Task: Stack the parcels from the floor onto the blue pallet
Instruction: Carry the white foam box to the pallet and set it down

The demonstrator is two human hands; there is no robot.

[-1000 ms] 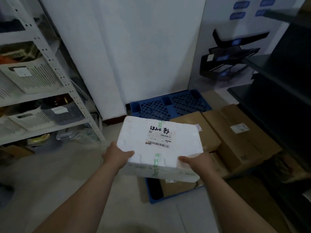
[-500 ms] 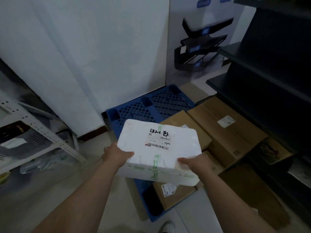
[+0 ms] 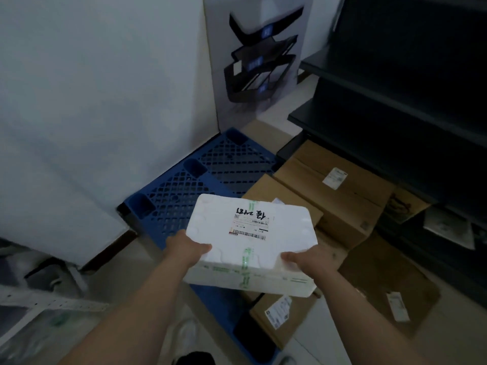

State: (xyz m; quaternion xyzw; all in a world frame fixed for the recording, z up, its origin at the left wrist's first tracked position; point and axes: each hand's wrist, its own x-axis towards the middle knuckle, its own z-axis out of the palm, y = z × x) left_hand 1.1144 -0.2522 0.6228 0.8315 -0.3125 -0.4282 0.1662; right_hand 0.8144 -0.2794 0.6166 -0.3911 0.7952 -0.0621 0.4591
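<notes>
I hold a white foam parcel (image 3: 250, 241) with a shipping label and green tape in the air, over the near part of the blue pallet (image 3: 203, 175). My left hand (image 3: 187, 250) grips its left near corner and my right hand (image 3: 307, 260) grips its right near corner. Brown cardboard parcels sit on the pallet's right side: a large one (image 3: 334, 191), a smaller one (image 3: 266, 189) partly hidden behind the foam parcel, and one (image 3: 279, 317) below it at the pallet's near edge.
A white wall panel (image 3: 105, 101) runs along the pallet's left. Dark shelving (image 3: 411, 101) stands at the right, with a flat brown box (image 3: 390, 291) on the floor before it. A white metal rack (image 3: 39, 306) is at lower left. My shoe (image 3: 195, 356) shows at the bottom.
The view has swung right and closer to the pallet, with the white rack sliding out at the left. The foam parcel stays in both hands and now hangs nearer the cardboard parcels.
</notes>
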